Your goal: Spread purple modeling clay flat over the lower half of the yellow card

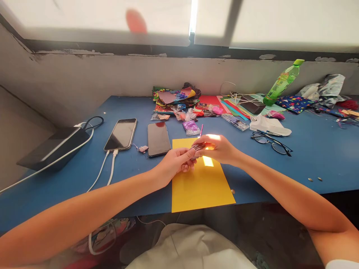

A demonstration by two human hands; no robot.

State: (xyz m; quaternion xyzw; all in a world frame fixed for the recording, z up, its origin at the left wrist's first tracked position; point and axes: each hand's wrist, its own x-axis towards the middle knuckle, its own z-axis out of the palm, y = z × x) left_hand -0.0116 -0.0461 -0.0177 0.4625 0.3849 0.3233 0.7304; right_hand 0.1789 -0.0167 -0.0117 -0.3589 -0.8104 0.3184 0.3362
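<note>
Here you are, both hands meeting over the yellow sheet [202, 186], and between them sits a small dark piece [198, 147] — mostly hidden by your own fingers, so its full shape can't be told. Your left hand [179, 160] comes in from the near left, thumb on top and fingers curled beneath, clamped on the piece's left part. Your right hand [218, 148] reaches over from the right, its fingertips brought together on the other part, so the piece lies right at the tips of both hands, above the far half of the sheet. Whether your knuckles touch the paper, you cannot tell from this angle. A bright patch of light falls on the paper just below your right palm, and another across the back of that hand. Just beyond your fingers a slim pink stick [201, 130] points away — what its lower end meets is hidden. Left of the sheet lies a dark-screened phone [159, 139]; on the far side, a purple packet [191, 127] near the stick. Over to the right, eyeglasses [279, 148] rest on the blue table [252, 173], and a green bottle [282, 83] leans at the far right.
</note>
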